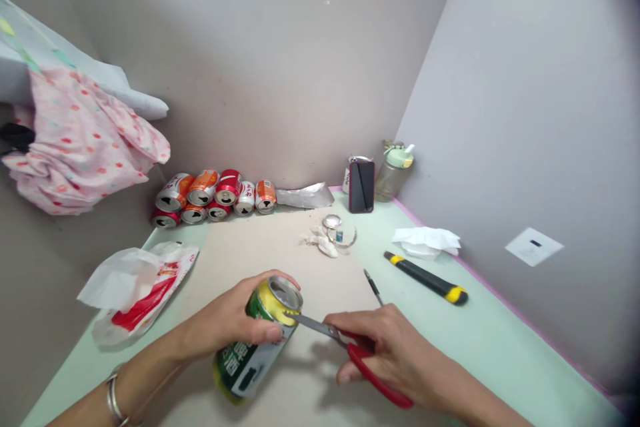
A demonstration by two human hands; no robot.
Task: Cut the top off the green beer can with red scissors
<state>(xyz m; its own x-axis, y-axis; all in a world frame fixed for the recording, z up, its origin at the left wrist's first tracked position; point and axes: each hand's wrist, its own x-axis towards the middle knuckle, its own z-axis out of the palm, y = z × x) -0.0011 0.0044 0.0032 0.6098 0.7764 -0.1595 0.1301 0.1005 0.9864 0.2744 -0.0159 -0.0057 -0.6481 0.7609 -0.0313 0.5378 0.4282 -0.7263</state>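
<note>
My left hand (235, 310) wraps around a green and yellow drink can (260, 347), which is tilted with its top toward the upper right. In my right hand (385, 350) is a pair of scissors (375, 377) with red handles. The scissor blades meet the yellow band just below the can's rim, where the metal edge looks jagged. Whether the blade tips are inside the can is hard to see. Beyond my hands lie a cut-off metal can end (332, 221), a ring-shaped scrap (350, 240) and crumpled white tissue (323, 243).
Several drink cans (217, 197) are stacked along the back wall beside a metal sheet (306, 196). A phone (361, 187) and a bottle (393, 177) stand at the back. Rightward lie a utility knife (425, 277), a pen (373, 287) and tissue (427, 241); leftward, a tissue pack (150, 297).
</note>
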